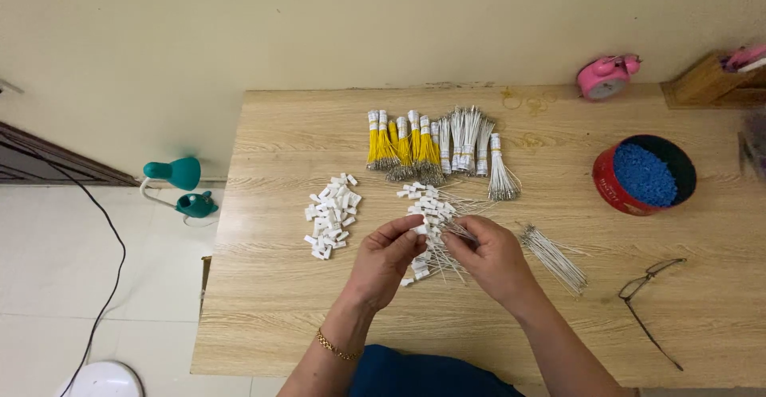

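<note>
Currently mid-assembly, head view only. Left hand (383, 257) pinching a small white plastic connector (418, 229) between thumb and fingertips, fingers closed on it. Right hand (495, 257) closed around a thin white wire (459, 232), tip aimed at the connector; whether the tip has entered yet, cannot tell, too small. Both hands hovering just above the wooden table (271, 317), directly over a heap of finished wire-and-connector pieces (431, 205).

Supplies: loose pile of white connectors (331, 215) left of the hands, loose white wires (553, 257) right of the right hand, well within reach. Bundled yellow wires (403, 150) and bundled white wires (471, 146) farther back, tied, untouched.

Judged step: seating wire terminal into connector housing. Next move calls for fine alignment of the wire tip to the housing slot, a straight push, firm counter-grip from the left.

Elsewhere: red tin of blue pellets (645, 175), spectacles (650, 293), pink alarm clock (606, 76), wooden holder (706, 82), all well apart. Teal desk lamp (179, 185) on the floor beside the table.
</note>
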